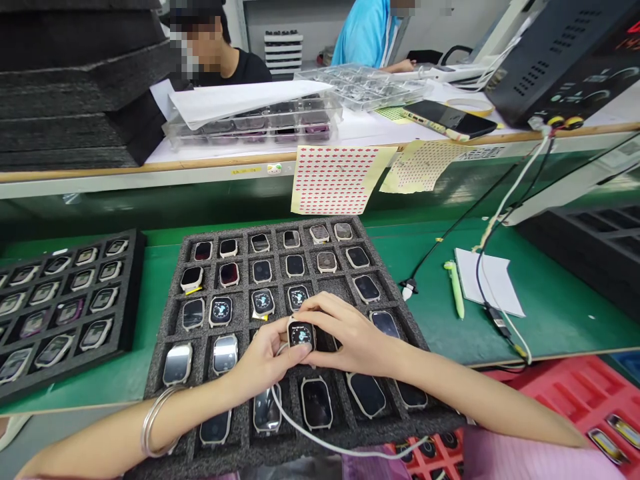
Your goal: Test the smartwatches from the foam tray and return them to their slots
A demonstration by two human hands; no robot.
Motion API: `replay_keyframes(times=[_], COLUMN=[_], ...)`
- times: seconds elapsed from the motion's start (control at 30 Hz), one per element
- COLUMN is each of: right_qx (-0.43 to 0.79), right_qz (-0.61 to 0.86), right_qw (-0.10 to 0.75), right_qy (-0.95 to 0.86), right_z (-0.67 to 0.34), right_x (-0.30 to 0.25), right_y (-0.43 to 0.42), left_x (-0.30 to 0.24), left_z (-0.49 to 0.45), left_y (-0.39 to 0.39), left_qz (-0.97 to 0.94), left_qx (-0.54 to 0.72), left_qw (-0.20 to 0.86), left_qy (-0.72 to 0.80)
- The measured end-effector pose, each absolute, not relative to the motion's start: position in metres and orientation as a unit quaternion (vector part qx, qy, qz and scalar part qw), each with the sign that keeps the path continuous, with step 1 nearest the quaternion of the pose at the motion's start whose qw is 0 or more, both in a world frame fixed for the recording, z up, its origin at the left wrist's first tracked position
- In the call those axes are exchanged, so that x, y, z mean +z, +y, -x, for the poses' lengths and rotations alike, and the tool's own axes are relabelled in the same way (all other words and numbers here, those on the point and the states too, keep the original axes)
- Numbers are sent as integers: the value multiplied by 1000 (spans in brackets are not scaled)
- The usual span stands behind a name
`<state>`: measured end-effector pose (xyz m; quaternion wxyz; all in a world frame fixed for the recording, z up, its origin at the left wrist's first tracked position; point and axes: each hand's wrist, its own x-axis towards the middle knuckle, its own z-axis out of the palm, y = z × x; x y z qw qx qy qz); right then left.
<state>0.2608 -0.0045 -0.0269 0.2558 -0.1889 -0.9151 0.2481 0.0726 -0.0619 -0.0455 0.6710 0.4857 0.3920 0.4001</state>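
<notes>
A smartwatch body (301,335) with a lit dial is held between my two hands, above a black foam tray (165,333). My left hand (273,350) grips its left side, the thumb across the lower screen. On its right side, my right hand (340,330) closes its fingers and thumb on the casing. A white cable (320,440) runs up to my left hand; its upper end is hidden by the fingers. Several strapless watch bodies sit in the tray's compartments, some with lit dials, such as the watch (221,311) left of my hands.
A second foam tray (133,287) of watch cases stands left. Stacked black foam (75,87) rises at the back left. On the right lie a green pen (455,290), white paper (487,280) and hanging cables. A phone (447,120) rests on the shelf. Two people sit beyond.
</notes>
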Motion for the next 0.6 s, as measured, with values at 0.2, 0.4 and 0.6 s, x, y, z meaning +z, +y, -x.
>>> replay_keyframes(times=[0.2, 0.4, 0.6], right_qx=[242, 248, 284], right_qz=[191, 188, 262], right_qw=[261, 267, 287], right_qy=[-915, -912, -877], right_z=[-261, -263, -286], right_x=[-27, -23, -15], right_y=[-5, -5, 21], left_x=[-48, -48, -58], left_z=[-75, -77, -77], left_y=[-62, -64, -68], left_qz=[-476, -491, -481], left_qx=[401, 393, 338], left_qw=[676, 669, 693], left_qy=[394, 397, 418])
